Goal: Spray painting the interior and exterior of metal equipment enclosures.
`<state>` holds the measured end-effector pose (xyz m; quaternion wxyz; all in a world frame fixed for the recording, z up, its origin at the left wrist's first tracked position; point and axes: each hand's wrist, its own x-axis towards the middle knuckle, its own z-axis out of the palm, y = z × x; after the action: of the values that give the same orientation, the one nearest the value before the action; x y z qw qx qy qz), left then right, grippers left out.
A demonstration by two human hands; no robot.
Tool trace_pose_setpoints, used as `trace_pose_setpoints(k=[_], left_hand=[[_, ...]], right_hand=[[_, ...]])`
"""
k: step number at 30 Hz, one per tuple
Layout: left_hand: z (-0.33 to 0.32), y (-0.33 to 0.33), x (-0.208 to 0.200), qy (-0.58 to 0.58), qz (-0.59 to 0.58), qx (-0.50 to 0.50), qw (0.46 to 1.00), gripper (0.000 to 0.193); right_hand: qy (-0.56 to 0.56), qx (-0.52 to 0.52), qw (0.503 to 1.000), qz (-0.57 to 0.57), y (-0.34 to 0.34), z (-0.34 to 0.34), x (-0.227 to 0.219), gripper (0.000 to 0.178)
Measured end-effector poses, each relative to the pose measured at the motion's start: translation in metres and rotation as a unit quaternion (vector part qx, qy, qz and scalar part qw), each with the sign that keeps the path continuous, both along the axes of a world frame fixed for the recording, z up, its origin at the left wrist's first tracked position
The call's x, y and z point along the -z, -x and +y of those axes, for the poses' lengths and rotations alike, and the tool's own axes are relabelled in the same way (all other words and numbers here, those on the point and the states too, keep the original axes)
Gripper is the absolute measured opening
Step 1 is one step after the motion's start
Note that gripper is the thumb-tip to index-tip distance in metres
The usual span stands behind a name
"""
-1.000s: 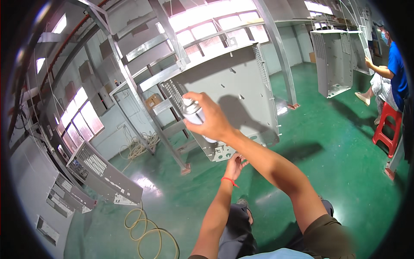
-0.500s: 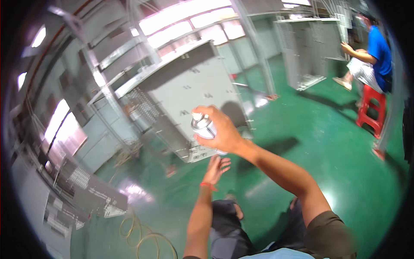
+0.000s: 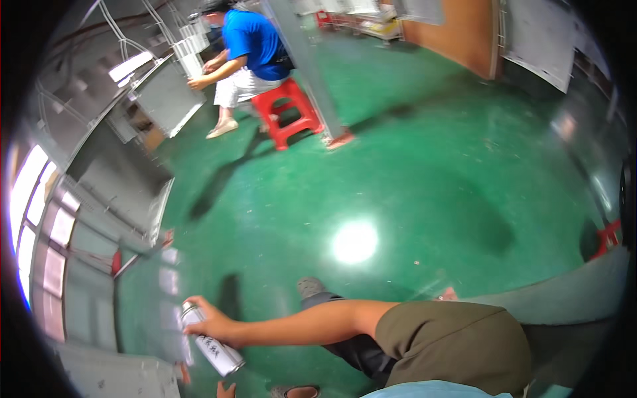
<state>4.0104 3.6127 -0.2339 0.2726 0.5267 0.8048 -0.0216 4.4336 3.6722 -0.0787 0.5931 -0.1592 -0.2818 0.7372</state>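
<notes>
A white spray can (image 3: pixel 217 355) with a silver top and dark handwriting on its side tilts in my right hand (image 3: pixel 219 324), at the lower left of the view. Those fingers wrap round its upper part, the arm reaching across from the right in an olive sleeve. Below the can, only some fingers of my left hand (image 3: pixel 226 390) show at the lower edge; they look apart, with nothing seen in them. The rest of that hand is cut off.
A person in blue (image 3: pixel 255 43) sits on a red stool (image 3: pixel 286 113) beside a grey post (image 3: pixel 306 73), handling a hanging grey panel (image 3: pixel 166 99). More grey sheet-metal panels (image 3: pixel 119 172) hang at left. Green floor (image 3: pixel 411 192) spreads ahead; a grey curved surface (image 3: pixel 570 285) lies at right.
My view has swung right, bringing the seated person to the upper left. The large grey cabinet is no longer in front of me. The spray can stays in my right hand.
</notes>
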Motion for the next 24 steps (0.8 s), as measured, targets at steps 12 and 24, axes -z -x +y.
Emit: trace_pose_setpoints(k=[12,24], left_hand=[[0.028,-0.064,0.084,0.197,-0.112,0.022,0.974,0.061],[0.032,-0.070,0.104,0.231,-0.118,0.018,0.965,0.064]], right_hand=[[-0.034,0.144,0.986,-0.071,0.056,0.028,0.020,0.095],[-0.018,0.094,0.995,-0.034,0.021,0.020,0.013,0.094]])
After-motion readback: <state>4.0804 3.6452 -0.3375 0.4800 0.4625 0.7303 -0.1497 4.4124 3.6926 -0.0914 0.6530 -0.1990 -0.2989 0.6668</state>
